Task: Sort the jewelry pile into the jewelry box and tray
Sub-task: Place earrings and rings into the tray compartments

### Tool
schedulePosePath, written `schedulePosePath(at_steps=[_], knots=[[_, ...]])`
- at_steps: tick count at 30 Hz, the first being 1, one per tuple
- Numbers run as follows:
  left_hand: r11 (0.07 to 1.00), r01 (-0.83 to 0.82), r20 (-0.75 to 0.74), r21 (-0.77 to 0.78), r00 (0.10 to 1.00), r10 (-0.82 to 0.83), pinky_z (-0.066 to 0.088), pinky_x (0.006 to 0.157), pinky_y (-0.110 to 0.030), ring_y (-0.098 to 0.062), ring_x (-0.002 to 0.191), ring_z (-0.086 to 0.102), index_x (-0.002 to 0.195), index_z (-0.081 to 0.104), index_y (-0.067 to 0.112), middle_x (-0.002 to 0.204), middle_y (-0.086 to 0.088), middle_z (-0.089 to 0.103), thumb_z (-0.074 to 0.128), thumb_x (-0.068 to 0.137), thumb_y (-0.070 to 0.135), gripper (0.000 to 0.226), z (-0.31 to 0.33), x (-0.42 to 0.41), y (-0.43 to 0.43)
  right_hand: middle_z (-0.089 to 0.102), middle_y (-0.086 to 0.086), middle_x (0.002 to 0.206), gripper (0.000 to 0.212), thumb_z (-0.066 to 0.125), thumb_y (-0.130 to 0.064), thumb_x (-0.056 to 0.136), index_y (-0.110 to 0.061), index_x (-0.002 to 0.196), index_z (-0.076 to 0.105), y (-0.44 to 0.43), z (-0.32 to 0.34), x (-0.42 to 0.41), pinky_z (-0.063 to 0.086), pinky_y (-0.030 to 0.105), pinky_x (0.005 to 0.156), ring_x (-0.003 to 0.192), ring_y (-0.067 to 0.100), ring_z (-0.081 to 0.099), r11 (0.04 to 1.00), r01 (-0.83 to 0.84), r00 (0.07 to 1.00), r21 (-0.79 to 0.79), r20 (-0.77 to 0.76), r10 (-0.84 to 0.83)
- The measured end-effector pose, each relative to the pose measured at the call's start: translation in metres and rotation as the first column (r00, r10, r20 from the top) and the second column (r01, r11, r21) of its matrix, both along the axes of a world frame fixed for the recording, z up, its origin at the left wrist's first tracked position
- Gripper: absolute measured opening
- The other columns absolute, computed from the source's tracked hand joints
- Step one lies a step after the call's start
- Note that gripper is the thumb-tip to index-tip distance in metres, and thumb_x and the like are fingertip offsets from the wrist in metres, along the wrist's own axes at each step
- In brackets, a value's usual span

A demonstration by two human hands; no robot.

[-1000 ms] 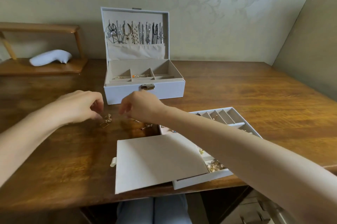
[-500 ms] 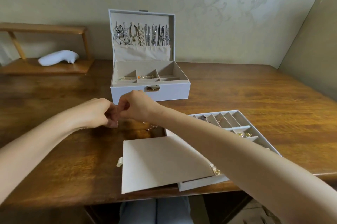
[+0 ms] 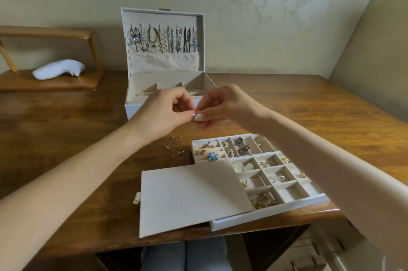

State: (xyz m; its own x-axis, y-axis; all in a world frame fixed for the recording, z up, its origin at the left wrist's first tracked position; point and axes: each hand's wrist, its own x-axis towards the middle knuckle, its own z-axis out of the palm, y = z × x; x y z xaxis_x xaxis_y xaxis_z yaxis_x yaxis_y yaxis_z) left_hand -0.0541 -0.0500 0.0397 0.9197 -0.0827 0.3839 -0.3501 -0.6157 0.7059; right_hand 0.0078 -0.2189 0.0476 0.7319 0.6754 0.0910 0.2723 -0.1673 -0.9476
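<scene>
Tray (image 3: 268, 213) lies before jewelry box (image 3: 164, 85), loose earrings (image 3: 174, 147) between.

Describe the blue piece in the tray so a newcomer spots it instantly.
On the wooden table, the white compartment tray sits nearest the person, partly under a beige lid. In its far-left section, beyond the lid's far edge, lies the blue flower-shaped piece. It is the only blue item; everything around it is gold, silver, black or white.

Hands meeting in mid-air.
My left hand (image 3: 166, 114) and right hand (image 3: 223, 105) pinch one tiny metal piece (image 3: 193, 113) between touching fingertips, forearms converging.
</scene>
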Motion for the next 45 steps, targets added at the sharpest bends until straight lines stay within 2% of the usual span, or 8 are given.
schedulePosePath(at_steps=[5,12,18,23,27,39,42,45], knots=[[0.971,0.160,-0.055,-0.176,0.984,-0.172,0.046,0.064,-0.013,0.003,0.062,0.055,0.076,0.061,0.017,0.071,0.006,0.061,0.067,0.081,0.000,0.019,-0.005,0.011,-0.037,0.066,0.007,0.062,0.018,0.073,-0.005,0.061,-0.002,0.075,0.061,-0.046,0.000,-0.005,0.054,0.022,0.058,0.055,0.014,0.063,0.997,0.067,0.998,0.025,-0.012,-0.066],[0.926,0.323,-0.075,-0.197,0.936,-0.343,0.047,0.068,-0.014,0.000,0.071,0.059,0.081,0.061,0.016,0.078,0.005,0.063,0.068,0.082,0.001,0.017,-0.007,0.015,-0.056,0.068,0.009,0.070,0.011,0.071,0.000,0.062,-0.008,0.068,0.071,-0.083,-0.007,-0.007,0.056,0.024,0.063,0.060,0.016,0.065,0.989,0.074,0.991,0.130,-0.123,-0.058],[0.873,0.290,-0.225,-0.392,0.890,-0.396,0.052,0.072,-0.026,-0.011,0.074,0.067,0.085,0.061,0.014,0.082,0.000,0.065,0.062,0.087,0.002,0.011,-0.008,0.016,-0.055,0.070,0.010,0.071,0.013,0.076,-0.008,0.055,-0.009,0.067,0.073,-0.087,-0.012,-0.011,0.055,0.024,0.063,0.064,0.018,0.067,0.973,0.089,0.994,0.215,-0.088,-0.071],[0.867,0.281,-0.220,-0.412,0.892,-0.394,0.054,0.072,-0.027,-0.013,0.074,0.067,0.083,0.061,0.013,0.082,-0.001,0.064,0.063,0.086,0.003,0.011,-0.007,0.016,-0.054,0.070,0.013,0.073,0.014,0.076,-0.012,0.056,-0.007,0.068,0.073,-0.086,-0.015,-0.013,0.056,0.025,0.064,0.067,0.021,0.069,0.968,0.106,0.988,0.226,-0.137,-0.076],[0.868,0.284,-0.206,-0.407,0.898,-0.390,0.053,0.068,-0.024,-0.011,0.075,0.067,0.085,0.062,0.010,0.083,-0.002,0.063,0.064,0.085,0.004,0.007,-0.006,0.017,-0.058,0.070,0.014,0.079,0.034,0.087,-0.024,0.055,-0.008,0.080,0.071,-0.085,-0.016,-0.011,0.057,0.028,0.065,0.072,0.023,0.069,0.979,0.057,0.981,0.196,-0.192,-0.019],[0.857,0.202,-0.228,-0.475,0.912,-0.341,0.057,0.066,-0.023,-0.014,0.069,0.069,0.085,0.058,0.005,0.084,-0.013,0.065,0.062,0.086,-0.003,0.008,-0.005,0.034,-0.080,0.067,0.013,0.081,0.023,0.070,0.000,0.065,-0.002,0.087,0.063,-0.099,-0.008,-0.005,0.058,0.023,0.065,0.066,0.018,0.066,0.969,0.236,0.959,0.071,-0.176,-0.221],[0.888,0.196,-0.288,-0.415,0.898,-0.332,0.058,0.067,-0.024,-0.015,0.070,0.069,0.085,0.058,0.006,0.082,-0.010,0.066,0.063,0.086,-0.001,0.009,-0.006,0.039,-0.089,0.067,0.014,0.079,0.021,0.068,0.006,0.069,-0.002,0.088,0.062,-0.107,-0.007,-0.002,0.058,0.024,0.065,0.067,0.020,0.067,0.962,0.269,0.954,0.039,-0.147,-0.261],[0.964,0.224,-0.362,-0.141,0.895,-0.261,0.056,0.072,-0.027,-0.015,0.073,0.069,0.086,0.058,0.010,0.076,-0.003,0.068,0.062,0.088,0.003,0.008,-0.009,0.046,-0.095,0.066,0.016,0.077,0.019,0.067,0.013,0.075,-0.001,0.088,0.064,-0.114,-0.006,0.002,0.056,0.021,0.061,0.065,0.020,0.065,0.939,0.318,0.948,-0.133,0.010,-0.319]])
